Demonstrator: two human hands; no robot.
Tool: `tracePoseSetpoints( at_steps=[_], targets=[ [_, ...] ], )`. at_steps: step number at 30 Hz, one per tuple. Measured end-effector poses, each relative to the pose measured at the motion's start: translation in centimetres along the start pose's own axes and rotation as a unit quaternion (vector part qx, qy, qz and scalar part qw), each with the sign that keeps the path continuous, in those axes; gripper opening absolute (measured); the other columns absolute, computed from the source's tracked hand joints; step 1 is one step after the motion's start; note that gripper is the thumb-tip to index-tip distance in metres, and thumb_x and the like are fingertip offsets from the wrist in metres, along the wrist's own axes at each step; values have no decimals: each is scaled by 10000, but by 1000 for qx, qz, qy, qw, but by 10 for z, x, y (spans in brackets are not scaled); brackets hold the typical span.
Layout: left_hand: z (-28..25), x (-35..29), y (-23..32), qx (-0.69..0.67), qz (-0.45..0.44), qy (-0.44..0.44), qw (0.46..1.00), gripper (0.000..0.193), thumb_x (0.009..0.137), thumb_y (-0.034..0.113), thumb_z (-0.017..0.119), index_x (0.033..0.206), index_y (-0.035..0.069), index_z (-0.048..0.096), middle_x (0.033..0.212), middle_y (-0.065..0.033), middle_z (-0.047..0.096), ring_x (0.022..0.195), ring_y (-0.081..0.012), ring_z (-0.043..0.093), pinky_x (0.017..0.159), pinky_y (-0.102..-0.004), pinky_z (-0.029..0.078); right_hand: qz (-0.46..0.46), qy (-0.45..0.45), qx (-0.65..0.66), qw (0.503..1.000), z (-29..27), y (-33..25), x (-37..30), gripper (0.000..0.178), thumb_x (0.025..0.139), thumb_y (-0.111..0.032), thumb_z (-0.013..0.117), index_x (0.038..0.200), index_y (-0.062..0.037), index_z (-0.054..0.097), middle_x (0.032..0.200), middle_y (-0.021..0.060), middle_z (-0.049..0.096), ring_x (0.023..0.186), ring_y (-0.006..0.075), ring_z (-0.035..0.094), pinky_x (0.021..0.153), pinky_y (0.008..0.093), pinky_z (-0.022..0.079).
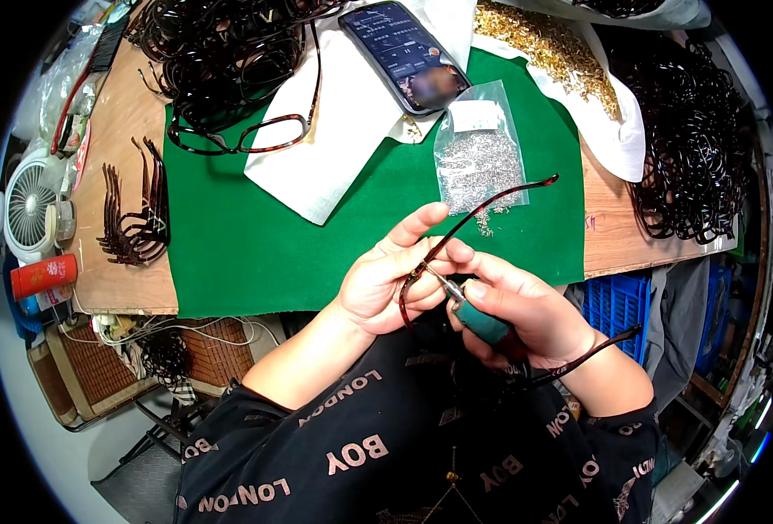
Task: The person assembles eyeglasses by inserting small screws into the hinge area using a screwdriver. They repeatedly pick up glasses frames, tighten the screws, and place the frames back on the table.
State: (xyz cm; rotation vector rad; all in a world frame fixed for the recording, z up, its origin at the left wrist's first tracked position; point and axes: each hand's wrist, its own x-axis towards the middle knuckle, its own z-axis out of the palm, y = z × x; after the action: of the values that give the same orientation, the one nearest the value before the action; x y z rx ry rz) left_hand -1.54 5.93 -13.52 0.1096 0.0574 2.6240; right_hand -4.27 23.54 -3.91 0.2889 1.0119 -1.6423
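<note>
My left hand (376,284) is closed around a dark tortoiseshell eyeglass frame (411,281). One slim curved temple arm (501,195) rises from the grip toward the upper right. In my right hand (530,316) is a screwdriver with a green body (482,323) and a thin metal shaft. Its tip meets the frame by the left fingertips, close to the temple joint. A second dark temple arm (591,352) crosses in front of my right forearm; where it joins is hidden. Beyond the hands lies a clear plastic bag (482,166) of tiny silver screws, some spilled at its mouth.
A green mat (220,253) covers the wooden table. Glasses frames (229,70) pile up at far left, and more dark frames (687,140) at far right. Loose temple arms (137,210), a phone (404,52), gold-coloured small parts (561,57) on white cloth and a fan (35,205) surround it.
</note>
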Motion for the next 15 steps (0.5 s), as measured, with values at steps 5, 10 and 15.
tracePoseSetpoints(
  at_steps=[5, 10, 15],
  targets=[
    [-1, 0, -1, 26, -14, -4, 1000, 353, 956, 133, 377, 1305, 142, 429, 1081, -167, 566, 466, -58, 301, 459, -207, 302, -4, 17, 18, 1000, 2, 1, -1, 329, 920, -263, 485, 1175, -68, 416, 843, 38, 549, 522, 90, 530, 390, 192, 385],
    [4, 0, -1, 28, -25, 8, 999, 343, 950, 136, 390, 1288, 122, 445, 1078, -165, 573, 469, -88, 336, 524, -274, 403, -26, 14, -10, 1000, -6, 8, 2, 323, 907, -228, 515, 1150, -40, 417, 884, 54, 583, 531, 93, 545, 399, 187, 392],
    [30, -22, 17, 115, 41, 53, 991, 316, 924, 125, 443, 1237, 101, 481, 966, -191, 616, 451, -77, 306, 429, -220, 263, -134, 82, -385, 909, -18, -4, -10, 305, 871, -172, 562, 1136, -37, 495, 882, 79, 615, 691, 179, 606, 579, 265, 480]
  ],
)
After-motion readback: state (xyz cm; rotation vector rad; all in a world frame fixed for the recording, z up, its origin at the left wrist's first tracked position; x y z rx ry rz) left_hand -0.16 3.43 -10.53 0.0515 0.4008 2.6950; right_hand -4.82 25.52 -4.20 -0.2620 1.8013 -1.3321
